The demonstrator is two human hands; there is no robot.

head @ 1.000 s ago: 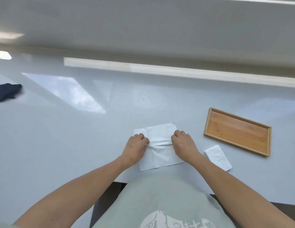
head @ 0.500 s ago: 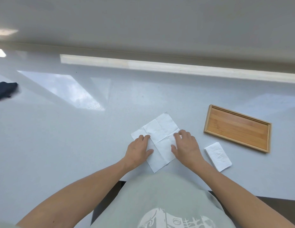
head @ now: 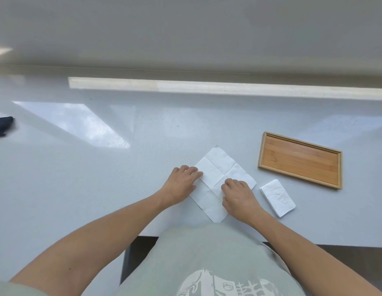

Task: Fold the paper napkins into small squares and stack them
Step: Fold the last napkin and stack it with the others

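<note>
your open napkin [head: 220, 174] now lies turned like a diamond on the white table [head: 100, 189], where a second ago it sat bunched and nearly square to you; it has been smoothed flat and rotated, its old crease lines showing as a cross. your left hand [head: 181, 184] rests open, fingers flat on the left corner; your right hand [head: 239, 195] presses loosely curled on the near right part, gripping nothing. one corner points away from you, one toward your body, so its long line runs along that diagonal. the first fold looks yet to come. a folded napkin stack [head: 277, 197] waits just right, beside the wooden tray [head: 301, 160].
</note>
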